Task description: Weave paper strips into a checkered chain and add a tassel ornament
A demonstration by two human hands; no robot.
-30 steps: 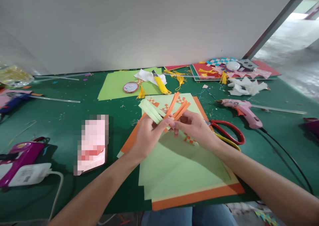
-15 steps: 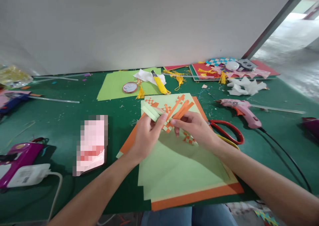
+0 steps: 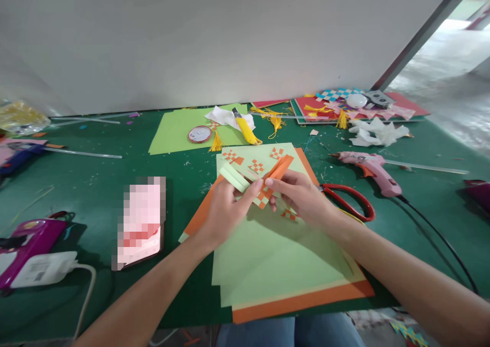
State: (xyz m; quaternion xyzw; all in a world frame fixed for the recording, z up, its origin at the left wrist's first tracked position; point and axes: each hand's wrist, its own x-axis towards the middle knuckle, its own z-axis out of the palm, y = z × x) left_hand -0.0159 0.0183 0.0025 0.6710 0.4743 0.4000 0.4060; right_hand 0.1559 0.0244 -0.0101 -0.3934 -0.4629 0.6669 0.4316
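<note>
Between both hands is a small woven piece of paper strips, its pale green strips [image 3: 234, 177] reaching to the upper left and its orange strips [image 3: 281, 166] to the upper right. My left hand [image 3: 231, 204] pinches the green side with thumb on top. My right hand [image 3: 300, 191] pinches the orange side, its thumb close to my left thumb. A checkered woven corner [image 3: 262, 201] shows below the fingertips. Underneath lie stacked light green sheets [image 3: 268, 260] and an orange sheet [image 3: 306, 301]. Small checkered orange pieces [image 3: 256, 166] rest on the top sheet.
Red-handled scissors [image 3: 354, 199] and a pink glue gun [image 3: 371, 168] lie to the right. At the back are a yellow cutter knife [image 3: 246, 127], a tape roll [image 3: 199, 134] and bright green paper [image 3: 168, 127]. On the left are a phone [image 3: 141, 224] and a white plug [image 3: 46, 269].
The orange strips have come together into a narrower bundle, uncovering checkered pieces behind. Both hands have shifted slightly right, still pinching the woven paper.
</note>
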